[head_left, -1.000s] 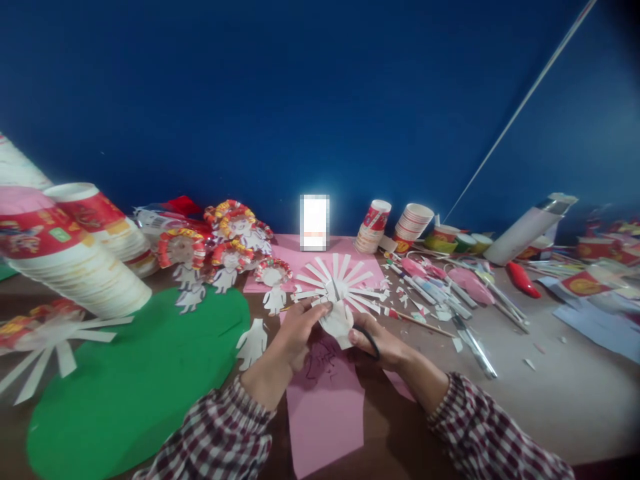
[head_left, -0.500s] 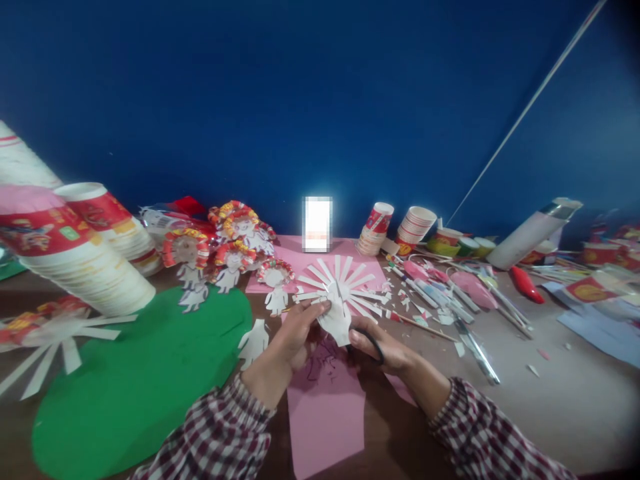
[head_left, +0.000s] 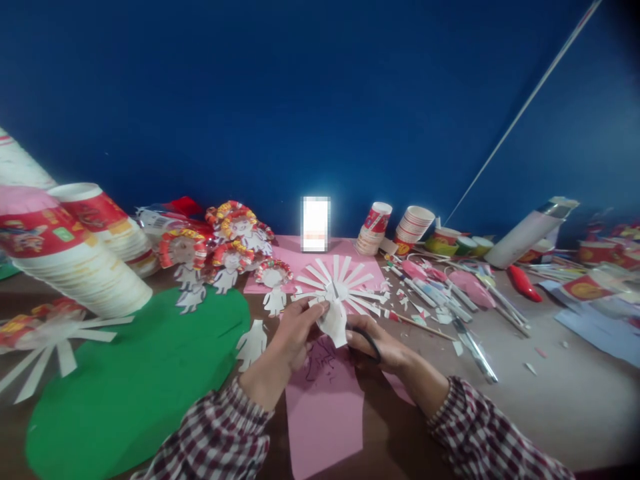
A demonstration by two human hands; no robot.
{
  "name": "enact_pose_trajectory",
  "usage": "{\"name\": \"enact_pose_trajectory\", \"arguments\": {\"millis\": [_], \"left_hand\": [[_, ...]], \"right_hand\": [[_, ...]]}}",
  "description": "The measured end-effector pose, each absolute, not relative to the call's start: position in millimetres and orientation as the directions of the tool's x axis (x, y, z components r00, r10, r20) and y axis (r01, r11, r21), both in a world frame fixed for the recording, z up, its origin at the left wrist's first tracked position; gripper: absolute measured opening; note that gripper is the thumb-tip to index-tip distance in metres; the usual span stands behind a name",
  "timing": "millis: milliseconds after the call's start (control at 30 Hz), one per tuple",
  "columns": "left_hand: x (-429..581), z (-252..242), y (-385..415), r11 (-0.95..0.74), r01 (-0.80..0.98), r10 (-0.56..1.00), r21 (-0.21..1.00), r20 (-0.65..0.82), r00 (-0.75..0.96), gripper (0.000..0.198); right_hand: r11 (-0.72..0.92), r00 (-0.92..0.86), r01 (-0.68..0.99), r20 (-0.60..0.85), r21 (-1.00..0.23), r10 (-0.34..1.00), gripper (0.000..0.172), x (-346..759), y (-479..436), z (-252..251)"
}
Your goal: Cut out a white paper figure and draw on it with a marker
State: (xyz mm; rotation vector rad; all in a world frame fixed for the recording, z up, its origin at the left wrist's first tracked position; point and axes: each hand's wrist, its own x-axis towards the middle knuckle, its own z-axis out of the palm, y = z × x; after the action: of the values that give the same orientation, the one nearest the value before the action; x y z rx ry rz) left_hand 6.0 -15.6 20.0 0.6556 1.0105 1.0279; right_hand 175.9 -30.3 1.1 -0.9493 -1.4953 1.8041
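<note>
My left hand (head_left: 295, 333) pinches a small white paper cut-out (head_left: 334, 321) between thumb and fingers, just above a pink sheet (head_left: 325, 407) with dark scribbles. My right hand (head_left: 380, 347) grips black-handled scissors (head_left: 369, 341); their blades point up into the paper piece. Right behind the hands lies a white cup cut into a fan of strips (head_left: 337, 280). A white paper figure (head_left: 253, 343) lies left of my left wrist, at the edge of a green round sheet (head_left: 130, 380).
Stacks of red-and-white paper cups (head_left: 75, 260) lie at the left. Finished paper dolls with red cup rims (head_left: 225, 243) stand at the back. More cups (head_left: 417, 223), pens, paper scraps (head_left: 440, 300) and a white bottle (head_left: 525, 230) crowd the right side. A blue wall rises behind.
Both hands stay together over the pink sheet. The paper cut-out has turned slightly between the fingers, and the view has shifted a little.
</note>
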Motion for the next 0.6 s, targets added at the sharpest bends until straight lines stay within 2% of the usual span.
{"name": "enact_pose_trajectory", "arguments": {"millis": [167,433,600], "left_hand": [[10,12,-13,0.347,-0.388,0.938,0.854,-0.312,0.151,0.029],[11,1,-11,0.245,-0.345,0.969,0.906,-0.216,0.123,0.025],[12,1,-11,0.241,-0.339,0.970,0.910,-0.211,0.123,0.025]], "right_hand": [[-0.196,-0.547,0.004,-0.166,-0.981,0.821,0.045,174,-32,4],[-0.226,-0.513,0.057,-0.223,-0.973,0.829,0.031,171,-30,5],[-0.200,-0.517,0.030,-0.186,-0.979,0.835,0.027,169,-30,3]]}}
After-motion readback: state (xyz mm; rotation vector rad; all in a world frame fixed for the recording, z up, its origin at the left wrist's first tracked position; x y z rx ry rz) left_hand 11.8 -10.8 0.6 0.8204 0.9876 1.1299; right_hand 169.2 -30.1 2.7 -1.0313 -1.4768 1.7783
